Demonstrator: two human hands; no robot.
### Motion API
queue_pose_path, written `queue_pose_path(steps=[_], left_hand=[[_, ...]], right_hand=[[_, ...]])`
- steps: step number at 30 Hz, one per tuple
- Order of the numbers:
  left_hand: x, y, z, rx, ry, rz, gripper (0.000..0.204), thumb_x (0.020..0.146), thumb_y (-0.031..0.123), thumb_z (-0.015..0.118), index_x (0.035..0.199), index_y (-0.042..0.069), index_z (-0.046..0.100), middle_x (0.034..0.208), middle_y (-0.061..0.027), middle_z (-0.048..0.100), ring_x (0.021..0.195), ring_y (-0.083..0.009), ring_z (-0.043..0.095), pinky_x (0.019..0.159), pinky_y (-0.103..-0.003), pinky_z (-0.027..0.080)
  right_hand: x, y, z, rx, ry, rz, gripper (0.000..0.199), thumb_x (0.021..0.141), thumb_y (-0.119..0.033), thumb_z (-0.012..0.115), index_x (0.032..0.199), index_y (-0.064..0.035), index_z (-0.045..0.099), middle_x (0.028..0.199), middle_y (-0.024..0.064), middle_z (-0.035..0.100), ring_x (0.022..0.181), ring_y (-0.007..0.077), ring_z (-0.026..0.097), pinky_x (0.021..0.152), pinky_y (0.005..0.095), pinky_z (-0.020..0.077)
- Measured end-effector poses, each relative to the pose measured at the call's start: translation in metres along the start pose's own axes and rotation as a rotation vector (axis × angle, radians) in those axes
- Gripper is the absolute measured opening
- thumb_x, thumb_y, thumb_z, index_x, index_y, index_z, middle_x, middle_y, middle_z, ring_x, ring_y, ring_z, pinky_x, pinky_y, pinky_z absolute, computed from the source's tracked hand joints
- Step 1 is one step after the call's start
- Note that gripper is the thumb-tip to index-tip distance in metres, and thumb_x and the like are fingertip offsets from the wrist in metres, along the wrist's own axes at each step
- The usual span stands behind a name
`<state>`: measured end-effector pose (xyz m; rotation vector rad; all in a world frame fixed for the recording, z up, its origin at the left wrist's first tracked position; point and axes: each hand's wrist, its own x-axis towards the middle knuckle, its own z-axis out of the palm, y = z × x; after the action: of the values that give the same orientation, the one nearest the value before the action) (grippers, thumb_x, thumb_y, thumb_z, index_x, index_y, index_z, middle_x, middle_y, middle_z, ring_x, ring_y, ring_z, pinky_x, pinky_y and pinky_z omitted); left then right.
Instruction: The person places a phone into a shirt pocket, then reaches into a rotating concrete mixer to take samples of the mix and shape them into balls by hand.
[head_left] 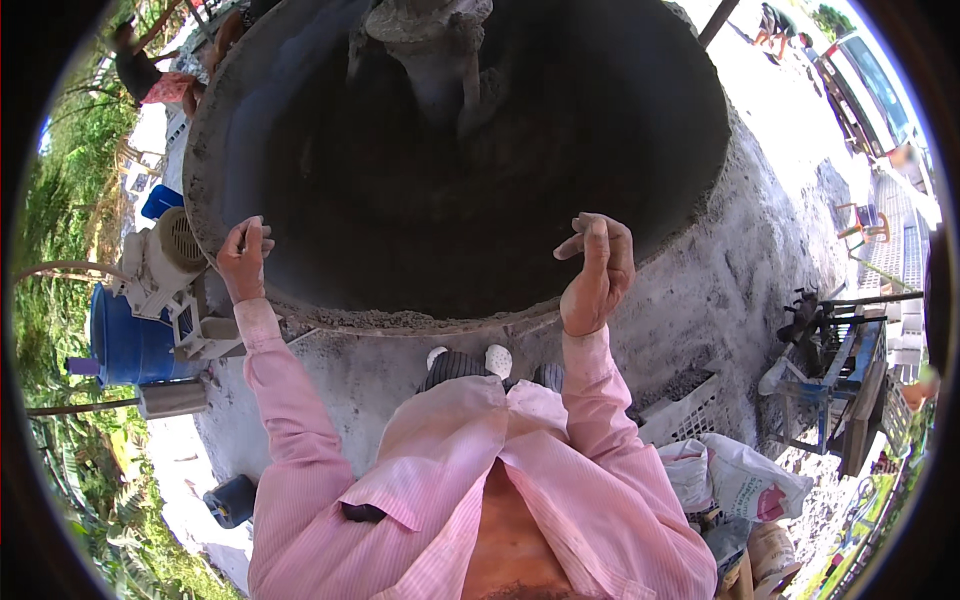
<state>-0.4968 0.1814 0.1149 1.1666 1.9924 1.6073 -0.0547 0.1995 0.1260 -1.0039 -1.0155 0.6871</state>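
Observation:
A big round mixing pan (708, 190) with a cement-crusted rim spreads in front of me. Inside it lies a dark grey, shadowed mass, and a cement-caked mixer shaft (425, 50) hangs into it from the far side. My left hand (245, 258) is at the pan's near left rim, fingers curled in; whether it touches the rim or holds anything small is hidden. Over the near right rim, my right hand (600, 270) is raised with its thumb up and its fingers loosely bent and apart, nothing visible in it. Both hands look dusty.
A motor (172, 245) and a blue barrel (130, 335) stand left of the pan. At right are a blue metal frame (825, 375), a plastic crate (690, 410) and a white sack (755, 478). Another person (150, 75) is at far left, one more (775, 28) at far right.

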Motion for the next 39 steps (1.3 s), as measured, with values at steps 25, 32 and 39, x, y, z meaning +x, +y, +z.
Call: queue_pose_path(steps=[25, 32, 39], left_hand=[[0.012, -0.008, -0.014, 0.074, -0.015, -0.011, 0.035, 0.094, 0.032, 0.062, 0.109, 0.001, 0.07, 0.092, -0.01, 0.072, 0.073, -0.0151, 0.066, 0.064, -0.026, 0.053], [0.001, -0.002, 0.003, -0.018, 0.028, 0.0, 0.03, 0.093, 0.026, 0.065, 0.104, -0.001, 0.07, 0.085, -0.0092, 0.071, 0.065, -0.0119, 0.064, 0.06, -0.024, 0.051], [-0.002, -0.002, -0.002, -0.056, 0.053, -0.003, 0.029, 0.093, 0.026, 0.065, 0.103, -0.001, 0.069, 0.084, -0.0086, 0.071, 0.065, -0.0111, 0.064, 0.061, -0.023, 0.05]], right_hand=[[0.0, 0.003, 0.008, 0.126, -0.036, 0.087, 0.016, 0.098, -0.019, 0.059, 0.094, -0.003, 0.06, 0.07, -0.0011, 0.052, 0.056, 0.0051, 0.049, 0.049, 0.0216, 0.0396], [-0.001, 0.0, -0.004, 0.095, -0.067, 0.117, 0.02, 0.099, -0.023, 0.058, 0.098, -0.0031, 0.062, 0.081, 0.0029, 0.06, 0.058, 0.006, 0.055, 0.054, 0.0208, 0.0429], [0.001, -0.003, -0.002, 0.042, -0.092, 0.118, 0.026, 0.099, -0.029, 0.057, 0.098, -0.0035, 0.062, 0.083, 0.005, 0.063, 0.058, 0.0068, 0.056, 0.056, 0.0209, 0.0444]])
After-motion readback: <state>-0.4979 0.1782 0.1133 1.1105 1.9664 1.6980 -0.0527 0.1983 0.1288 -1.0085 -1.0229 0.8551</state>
